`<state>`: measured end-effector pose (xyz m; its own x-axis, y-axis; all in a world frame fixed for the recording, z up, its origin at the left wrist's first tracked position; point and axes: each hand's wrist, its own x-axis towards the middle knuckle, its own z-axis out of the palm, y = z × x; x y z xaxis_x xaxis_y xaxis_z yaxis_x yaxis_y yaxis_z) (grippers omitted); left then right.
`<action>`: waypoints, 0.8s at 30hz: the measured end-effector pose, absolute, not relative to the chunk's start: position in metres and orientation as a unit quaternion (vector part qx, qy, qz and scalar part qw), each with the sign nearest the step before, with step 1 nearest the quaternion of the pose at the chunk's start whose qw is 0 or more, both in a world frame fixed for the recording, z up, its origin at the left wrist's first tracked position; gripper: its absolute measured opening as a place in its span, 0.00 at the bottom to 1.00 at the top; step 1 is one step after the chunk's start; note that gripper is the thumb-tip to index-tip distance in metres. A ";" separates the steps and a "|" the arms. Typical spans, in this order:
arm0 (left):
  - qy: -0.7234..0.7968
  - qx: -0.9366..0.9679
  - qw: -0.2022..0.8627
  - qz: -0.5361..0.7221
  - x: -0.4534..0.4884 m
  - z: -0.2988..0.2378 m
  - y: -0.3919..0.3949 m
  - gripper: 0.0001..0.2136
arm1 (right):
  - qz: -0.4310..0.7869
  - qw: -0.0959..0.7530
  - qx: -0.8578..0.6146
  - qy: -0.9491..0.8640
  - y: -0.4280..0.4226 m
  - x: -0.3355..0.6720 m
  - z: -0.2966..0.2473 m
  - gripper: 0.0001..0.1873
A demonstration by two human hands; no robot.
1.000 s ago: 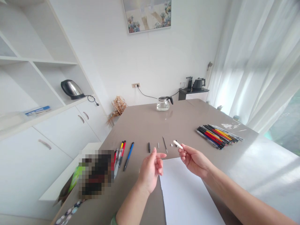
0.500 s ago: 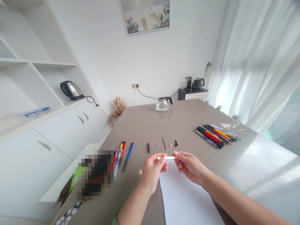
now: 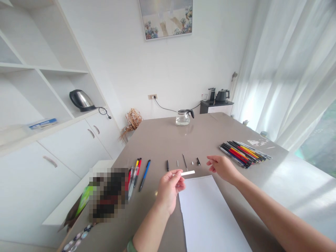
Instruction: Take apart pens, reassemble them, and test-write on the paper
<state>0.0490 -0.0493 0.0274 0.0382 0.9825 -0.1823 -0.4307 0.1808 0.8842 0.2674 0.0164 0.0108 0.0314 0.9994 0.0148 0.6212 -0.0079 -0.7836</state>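
Note:
My left hand (image 3: 169,187) pinches one end of a white pen barrel (image 3: 188,173), held level just above the table. My right hand (image 3: 222,167) hovers to the right of it with fingers loosely apart and nothing in them. It is nearest the small pen parts laid in a row: a black cap piece (image 3: 198,161), a tiny white piece (image 3: 192,162), a thin refill (image 3: 184,161), a small spring (image 3: 177,163) and a black tip piece (image 3: 167,165). A white sheet of paper (image 3: 210,213) lies under my forearms.
Several assembled pens (image 3: 138,171) lie at the left and a bundle of coloured pens (image 3: 244,151) at the right on the grey-brown table (image 3: 162,140). A glass pot (image 3: 183,116) stands at the far edge. A blurred dark object (image 3: 109,194) sits at the left near the edge.
The white barrel passed from my right hand to my left. My right hand let go and moved right and away, towards the small parts.

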 end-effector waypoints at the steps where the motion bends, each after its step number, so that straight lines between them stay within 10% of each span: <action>1: 0.421 0.328 0.642 0.550 0.049 0.027 -0.050 0.13 | 0.269 0.296 -0.653 -0.643 0.020 0.268 0.011 0.16; 24: 0.419 0.332 0.658 0.531 0.051 0.028 -0.052 0.13 | 0.055 0.147 -0.753 -0.639 0.036 0.255 0.004 0.17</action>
<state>0.0507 -0.0523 0.0275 0.0863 0.9763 -0.1987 -0.4201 0.2165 0.8813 0.2553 0.0357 0.0045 0.1762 0.9788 0.1048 0.9462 -0.1391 -0.2920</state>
